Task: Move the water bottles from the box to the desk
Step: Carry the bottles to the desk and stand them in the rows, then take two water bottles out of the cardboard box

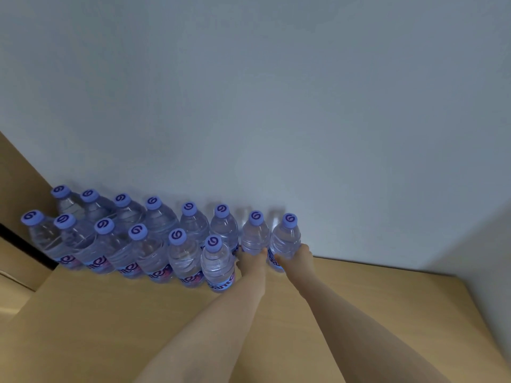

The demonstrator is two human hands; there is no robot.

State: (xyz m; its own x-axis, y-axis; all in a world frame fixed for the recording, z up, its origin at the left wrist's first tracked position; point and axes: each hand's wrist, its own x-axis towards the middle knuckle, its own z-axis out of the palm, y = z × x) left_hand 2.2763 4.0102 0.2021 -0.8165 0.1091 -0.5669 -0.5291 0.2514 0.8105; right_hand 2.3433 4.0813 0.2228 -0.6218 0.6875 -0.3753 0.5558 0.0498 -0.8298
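1. While both arms reach forward, each hand grips one water bottle at the right end of the back row – the left hand (252,257) curls its fingers round the body of the seventh bottle (255,234), and the right hand (300,255) does the same with the eighth bottle (286,237).
2. Both held bottles stand upright, and they look to be resting on, or just reaching, the wooden table (359,294), close against the pale wall (276,106).
3. Progress, as a judgement: the task seems well advanced, with two rows already lined up and this pair being set down.
4. What is left cannot be judged – the box is not clearly in view; only brown cardboard-like panels (19,183) show at the far left.
5. Count: fourteen bottles in all, each with a purple cap.
6. Back row (154,214): eight bottles, including the two held.
7. Front row (138,250): six bottles, standing just in front, shoulder to shoulder.
8. Two hands, both bare.
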